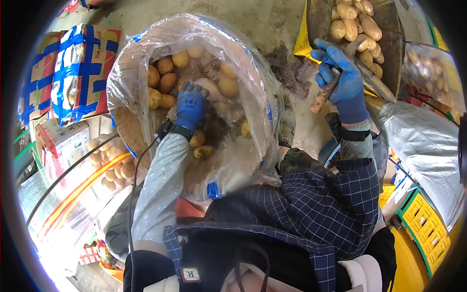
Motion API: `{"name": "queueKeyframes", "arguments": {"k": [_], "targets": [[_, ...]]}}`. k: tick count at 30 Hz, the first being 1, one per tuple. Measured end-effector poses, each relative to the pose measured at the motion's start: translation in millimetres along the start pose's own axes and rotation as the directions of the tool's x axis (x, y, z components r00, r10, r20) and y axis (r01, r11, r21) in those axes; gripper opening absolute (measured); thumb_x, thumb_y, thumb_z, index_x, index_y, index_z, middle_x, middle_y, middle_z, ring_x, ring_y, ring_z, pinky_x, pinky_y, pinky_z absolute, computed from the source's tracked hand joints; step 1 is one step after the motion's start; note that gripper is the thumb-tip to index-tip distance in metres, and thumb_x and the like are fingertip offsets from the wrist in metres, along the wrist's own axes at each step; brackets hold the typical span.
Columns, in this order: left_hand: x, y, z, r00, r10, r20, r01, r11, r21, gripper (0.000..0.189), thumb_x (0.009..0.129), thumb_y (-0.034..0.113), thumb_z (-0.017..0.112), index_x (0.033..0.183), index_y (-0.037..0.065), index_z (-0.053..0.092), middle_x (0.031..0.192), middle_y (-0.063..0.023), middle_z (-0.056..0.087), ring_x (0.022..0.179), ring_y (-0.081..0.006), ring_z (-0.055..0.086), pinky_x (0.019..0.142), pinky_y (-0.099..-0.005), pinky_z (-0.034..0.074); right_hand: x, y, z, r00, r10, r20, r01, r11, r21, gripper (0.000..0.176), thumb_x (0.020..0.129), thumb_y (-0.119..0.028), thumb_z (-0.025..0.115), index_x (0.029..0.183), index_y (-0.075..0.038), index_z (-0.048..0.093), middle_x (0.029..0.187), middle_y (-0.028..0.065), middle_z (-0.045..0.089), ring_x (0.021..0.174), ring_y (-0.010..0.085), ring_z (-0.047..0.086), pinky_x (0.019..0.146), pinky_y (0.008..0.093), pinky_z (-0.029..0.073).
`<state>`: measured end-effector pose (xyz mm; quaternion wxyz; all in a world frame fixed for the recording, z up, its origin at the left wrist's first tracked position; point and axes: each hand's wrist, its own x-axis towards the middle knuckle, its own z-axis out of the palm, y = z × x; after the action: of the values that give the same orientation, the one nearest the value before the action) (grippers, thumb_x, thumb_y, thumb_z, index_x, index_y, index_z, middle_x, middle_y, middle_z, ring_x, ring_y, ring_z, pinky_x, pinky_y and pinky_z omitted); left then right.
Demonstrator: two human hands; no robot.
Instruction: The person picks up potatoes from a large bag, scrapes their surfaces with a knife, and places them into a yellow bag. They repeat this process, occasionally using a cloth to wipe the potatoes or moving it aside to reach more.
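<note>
My left hand (pixel 190 104), in a blue glove, reaches down into a large box (pixel 130 100) lined with clear plastic. Its fingers curl over a potato, mostly hidden beneath the glove. More potatoes (pixel 166 82) lie around it, with loose ones (pixel 203 152) below the wrist. My right hand (pixel 343 80), also in a blue glove, is raised to the right of the box. It grips a tool with a brown wooden handle (pixel 323 96) pointing down-left. The tool's other end is partly hidden behind the fingers.
A dark-lined yellow crate (pixel 302 34) of potatoes stands at the upper right. Blue-taped cartons (pixel 80 73) are stacked on the left, above a clear bag of potatoes (pixel 116 170). Silver sheeting (pixel 418 141) and a yellow-green crate (pixel 428 233) lie on the right. A black cable (pixel 130 214) runs along my left arm.
</note>
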<state>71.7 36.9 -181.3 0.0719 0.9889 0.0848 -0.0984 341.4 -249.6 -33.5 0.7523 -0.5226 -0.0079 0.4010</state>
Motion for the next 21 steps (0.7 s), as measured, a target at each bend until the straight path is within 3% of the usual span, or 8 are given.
{"name": "queueKeyframes", "arguments": {"k": [3, 5, 8, 10, 11, 13, 16, 21], "targets": [[-50, -12, 26, 0.960, 0.080, 0.270, -0.117, 0.985, 0.127, 0.022, 0.075, 0.023, 0.070, 0.095, 0.015, 0.072, 0.097, -0.0101, 0.069, 0.093, -0.0324, 0.066, 0.090, -0.0454, 0.050, 0, 6, -7, 0.999, -0.021, 0.026, 0.021, 1.000, -0.015, 0.048, 0.103, -0.026, 0.051, 0.141, 0.004, 0.051, 0.113, 0.0097, 0.071, 0.058, 0.0072, 0.046, 0.055, 0.0252, 0.044], [-89, -13, 13, 0.762, 0.029, 0.647, -0.044, 0.999, 0.006, 0.027, 0.078, 0.025, 0.072, 0.100, 0.011, 0.073, 0.103, -0.0114, 0.072, 0.098, -0.0327, 0.068, 0.091, -0.0429, 0.051, -1, 8, -4, 0.999, -0.038, 0.025, 0.039, 0.998, -0.054, 0.049, 0.103, -0.026, 0.051, 0.141, 0.004, 0.051, 0.112, 0.0099, 0.070, 0.058, 0.0069, 0.046, 0.055, 0.0248, 0.044], [-97, -27, -19, 0.544, 0.352, 0.762, 0.208, 0.823, -0.528, 0.033, 0.083, 0.031, 0.072, 0.106, 0.006, 0.071, 0.109, -0.0136, 0.073, 0.104, -0.0332, 0.068, 0.090, -0.0425, 0.053, -2, 6, 0, 0.997, -0.042, 0.066, 0.049, 0.994, -0.099, 0.046, 0.102, -0.026, 0.051, 0.138, 0.004, 0.054, 0.110, 0.0119, 0.070, 0.060, 0.0077, 0.049, 0.057, 0.0257, 0.045], [-71, -35, -27, 0.759, 0.152, 0.633, 0.363, 0.709, -0.605, 0.037, 0.088, 0.032, 0.069, 0.113, 0.004, 0.069, 0.120, -0.0182, 0.070, 0.106, -0.0369, 0.068, 0.092, -0.0438, 0.052, -3, 6, 3, 0.991, -0.039, 0.128, 0.050, 0.995, -0.081, 0.041, 0.102, -0.024, 0.050, 0.132, 0.002, 0.060, 0.108, 0.0153, 0.069, 0.064, 0.0101, 0.053, 0.059, 0.0282, 0.048], [-44, -17, -59, 0.745, -0.241, 0.622, 0.548, 0.752, -0.365, 0.038, 0.089, 0.028, 0.069, 0.119, 0.006, 0.067, 0.122, -0.0196, 0.068, 0.107, -0.0379, 0.067, 0.095, -0.0440, 0.052, -4, 7, 4, 0.992, -0.035, 0.124, 0.048, 0.994, -0.101, 0.041, 0.102, -0.024, 0.050, 0.132, 0.002, 0.060, 0.107, 0.0147, 0.069, 0.064, 0.0098, 0.053, 0.059, 0.0277, 0.048], [-7, -1, -73, 0.815, -0.509, 0.275, 0.547, 0.833, -0.081, 0.051, 0.085, 0.019, 0.068, 0.134, 0.011, 0.058, 0.131, -0.0181, 0.063, 0.118, -0.0362, 0.061, 0.101, -0.0430, 0.049, -4, 10, 6, 0.993, -0.014, 0.121, 0.032, 0.989, -0.145, 0.041, 0.103, -0.025, 0.050, 0.132, 0.002, 0.059, 0.106, 0.0135, 0.069, 0.064, 0.0093, 0.053, 0.058, 0.0268, 0.047], [21, -10, -18, 1.000, 0.014, -0.015, -0.013, 0.998, 0.066, 0.065, 0.078, 0.015, 0.070, 0.141, 0.015, 0.050, 0.135, -0.0148, 0.058, 0.126, -0.0340, 0.055, 0.102, -0.0432, 0.049, -4, 10, 11, 0.998, 0.026, 0.058, -0.016, 0.983, -0.181, 0.047, 0.101, -0.025, 0.052, 0.138, 0.003, 0.054, 0.108, 0.0094, 0.070, 0.059, 0.0063, 0.051, 0.055, 0.0253, 0.045], [45, -4, 2, 0.959, 0.095, 0.266, -0.105, 0.994, 0.024, 0.074, 0.071, 0.021, 0.079, 0.139, 0.014, 0.051, 0.140, -0.0117, 0.052, 0.128, -0.0340, 0.052, 0.105, -0.0442, 0.047, -8, 15, 13, 0.996, 0.007, 0.090, 0.009, 0.986, -0.168, 0.042, 0.103, -0.024, 0.049, 0.133, 0.003, 0.058, 0.106, 0.0123, 0.070, 0.062, 0.0083, 0.053, 0.057, 0.0254, 0.048]]}}
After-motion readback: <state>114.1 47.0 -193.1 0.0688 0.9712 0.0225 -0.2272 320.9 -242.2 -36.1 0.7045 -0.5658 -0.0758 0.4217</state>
